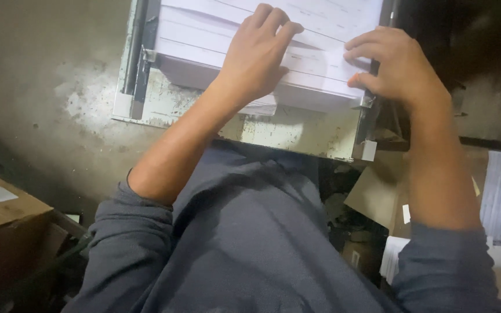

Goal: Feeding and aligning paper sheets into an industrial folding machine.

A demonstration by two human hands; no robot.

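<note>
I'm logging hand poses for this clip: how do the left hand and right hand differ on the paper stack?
The left hand lies flat on top of the paper stack, fingers stretched forward; the right hand sits at the stack's right edge, fingers curled. The left hand is mid-stack; the right hand is beside the metal side guide. Both touch the stack, with sleeves pushed up.

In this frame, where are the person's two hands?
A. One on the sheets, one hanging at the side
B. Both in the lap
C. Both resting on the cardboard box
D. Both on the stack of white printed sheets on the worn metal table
D: the left hand lies flat on the stack of white sheets, and the right hand presses its right edge, on the metal table.
</note>
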